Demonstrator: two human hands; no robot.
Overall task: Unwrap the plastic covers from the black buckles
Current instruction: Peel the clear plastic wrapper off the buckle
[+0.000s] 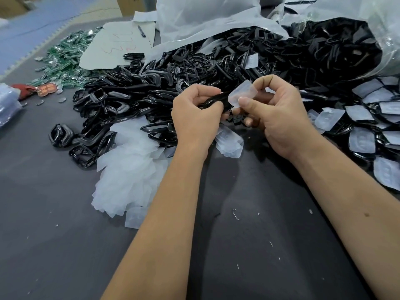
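My left hand (195,113) grips a black buckle (216,100) above the dark table. My right hand (275,113) pinches a translucent plastic cover (242,94) between thumb and forefinger at the buckle's right end. A big heap of bare black buckles (134,92) lies behind and to the left. Buckles still in their covers (368,118) lie spread on the right. A pile of loose plastic covers (129,169) sits under my left forearm, and a few more covers (229,144) lie below my hands.
A large clear bag (324,44) full of black buckles lies open at the back right. Green and silver small parts (65,59) are scattered at the back left beside a white sheet (116,44) with a pen. Cardboard boxes (132,5) stand behind. The grey table (249,245) holds small scraps.
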